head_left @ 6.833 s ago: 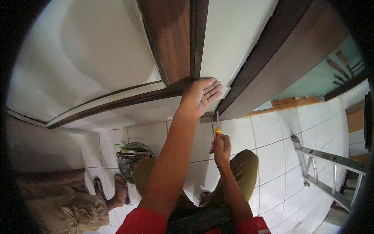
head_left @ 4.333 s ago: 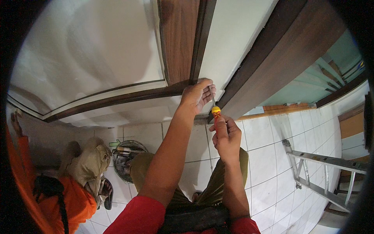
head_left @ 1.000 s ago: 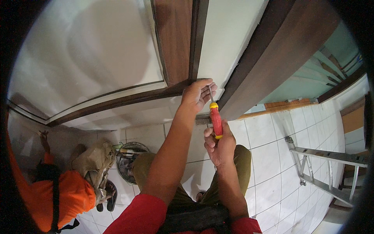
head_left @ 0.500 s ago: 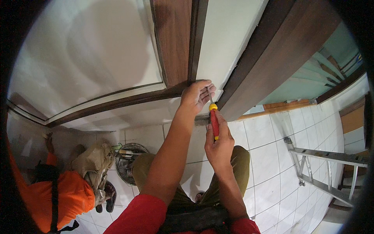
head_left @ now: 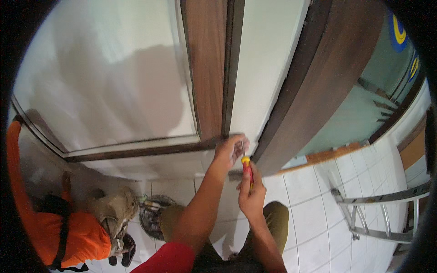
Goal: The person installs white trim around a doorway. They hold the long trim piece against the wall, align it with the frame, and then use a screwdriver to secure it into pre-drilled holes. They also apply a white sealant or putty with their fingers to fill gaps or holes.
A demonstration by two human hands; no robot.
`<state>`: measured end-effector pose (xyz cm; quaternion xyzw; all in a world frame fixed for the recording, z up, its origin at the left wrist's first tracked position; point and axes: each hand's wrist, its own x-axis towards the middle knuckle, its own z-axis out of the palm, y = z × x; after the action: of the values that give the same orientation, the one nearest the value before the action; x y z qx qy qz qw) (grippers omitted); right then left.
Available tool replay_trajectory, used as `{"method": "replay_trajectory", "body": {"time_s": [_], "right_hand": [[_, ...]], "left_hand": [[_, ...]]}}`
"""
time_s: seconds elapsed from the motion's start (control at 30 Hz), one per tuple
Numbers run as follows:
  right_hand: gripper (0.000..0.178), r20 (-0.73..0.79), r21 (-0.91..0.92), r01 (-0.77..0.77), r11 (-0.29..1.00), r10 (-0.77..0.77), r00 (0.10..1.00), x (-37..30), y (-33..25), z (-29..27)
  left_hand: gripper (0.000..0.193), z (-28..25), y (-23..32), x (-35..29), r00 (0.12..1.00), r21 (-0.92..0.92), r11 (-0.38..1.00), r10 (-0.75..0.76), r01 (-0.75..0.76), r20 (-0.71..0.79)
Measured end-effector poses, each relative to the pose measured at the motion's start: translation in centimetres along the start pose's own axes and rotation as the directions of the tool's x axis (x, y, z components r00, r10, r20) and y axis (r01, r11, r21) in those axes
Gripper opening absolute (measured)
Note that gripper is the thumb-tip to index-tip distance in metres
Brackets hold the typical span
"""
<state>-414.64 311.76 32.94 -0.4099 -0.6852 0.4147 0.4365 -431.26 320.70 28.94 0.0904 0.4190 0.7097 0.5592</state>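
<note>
My right hand point(head_left: 251, 191) grips a screwdriver point(head_left: 246, 170) by its red and yellow handle, with the metal shaft pointing up and away. Around the tip end of that shaft curl the fingers of my left hand point(head_left: 230, 152), thumb side uppermost. Blur and the fingers hide what the tip meets. Both hands are low down, before the white panel point(head_left: 260, 54) that stands between a brown wood frame point(head_left: 207, 73) on the left and a wide brown post point(head_left: 337, 68) on the right.
A person in orange point(head_left: 79, 239) crouches at the left by the wall. Close to my left knee stands a dark bucket point(head_left: 152, 220) with tools in it. An aluminium ladder point(head_left: 382, 200) lies across the white tiled floor point(head_left: 309, 218) at the right.
The view has tilted upward, so the hands, the screwdriver and the floor things sit lower in the picture. Both hands keep nearly the same pose on the screwdriver.
</note>
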Motion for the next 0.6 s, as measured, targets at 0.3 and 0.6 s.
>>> {"method": "replay_trajectory", "body": {"time_s": [0.3, 0.6], "right_hand": [[0.039, -0.021, 0.095, -0.004, 0.996, 0.006, 1.0, 0.3, -0.4, -0.9], [0.04, -0.031, 0.095, 0.058, 0.994, -0.056, 0.998, 0.2, -0.2, -1.2]], "left_hand": [[0.048, 13.0, 14.5, -15.6, 0.738, 0.853, -0.187, 0.434, -0.487, 0.517], [0.051, 26.0, 28.9, -13.9, -0.133, 0.02, -0.988, 0.04, -0.152, 0.99]]}}
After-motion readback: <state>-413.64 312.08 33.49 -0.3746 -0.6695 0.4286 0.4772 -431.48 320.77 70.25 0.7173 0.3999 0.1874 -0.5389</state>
